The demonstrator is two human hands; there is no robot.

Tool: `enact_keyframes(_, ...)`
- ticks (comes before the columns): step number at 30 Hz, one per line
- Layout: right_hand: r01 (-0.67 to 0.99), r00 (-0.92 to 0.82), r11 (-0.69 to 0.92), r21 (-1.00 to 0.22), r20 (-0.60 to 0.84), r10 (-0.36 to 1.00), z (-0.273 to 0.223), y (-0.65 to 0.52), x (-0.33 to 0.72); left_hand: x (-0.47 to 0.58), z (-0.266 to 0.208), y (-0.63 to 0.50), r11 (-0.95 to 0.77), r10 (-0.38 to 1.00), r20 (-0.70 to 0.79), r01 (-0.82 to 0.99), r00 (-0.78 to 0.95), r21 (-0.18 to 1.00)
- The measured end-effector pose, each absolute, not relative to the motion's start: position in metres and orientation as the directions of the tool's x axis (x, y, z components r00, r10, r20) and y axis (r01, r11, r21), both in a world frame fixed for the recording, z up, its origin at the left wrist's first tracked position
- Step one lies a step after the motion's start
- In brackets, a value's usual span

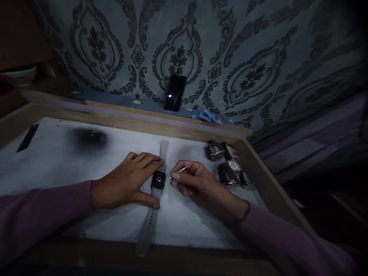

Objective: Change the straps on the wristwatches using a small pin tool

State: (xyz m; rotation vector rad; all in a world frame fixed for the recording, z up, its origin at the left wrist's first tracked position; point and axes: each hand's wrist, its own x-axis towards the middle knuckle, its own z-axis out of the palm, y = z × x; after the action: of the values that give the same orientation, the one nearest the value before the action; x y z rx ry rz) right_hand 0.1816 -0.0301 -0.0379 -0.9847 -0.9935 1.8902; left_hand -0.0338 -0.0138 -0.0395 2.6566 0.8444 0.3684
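The smartwatch [158, 179] lies on the white worktop [198, 226], on the person's side of the phone [175, 92] and a little left of it, with its round sensor face up. Its pale upper strap [163, 153] runs toward the phone, and the holed lower strap [149, 224] runs away from it. The watch looks light; the case is probably hard and smooth, apt to slide or take a scratch, while the straps seem soft and bendable. The edges of the case, or the strap roots beside it, would likely give the surest hold — the glossy back the poorest.

The left hand [126, 182], left of the phone's line, has its fingers spread wide around the case: a fingertip comes to the upper strap and the thumb rests at the lower strap. How hard they press cannot be told. The right hand [192, 180], slightly right of the phone's line, pinches a thin metal tool [184, 168] between thumb and forefinger, the other fingers curled beneath. The tool's tip points at the right edge of the case — whether it touches is too dim to tell. Several other watches [227, 174] sit farther right of the phone and nearer the person.
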Motion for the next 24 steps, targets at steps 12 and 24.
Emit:
enact_keyframes(12, -0.266, -0.383, -0.432, -0.862, -0.316, 0.868, -0.0386, -0.0309, 0.1842, -0.0311, -0.034, -0.014, -0.757, 0.603, 0.115, 0.521, 0.789, 0.395)
enact_keyframes(24, -0.274, -0.349, -0.44, -0.855, -0.337, 0.874, -0.0382, -0.0278, 0.1837, -0.0306, -0.0383, -0.0165, -0.754, 0.625, 0.162, 0.538, 0.763, 0.377)
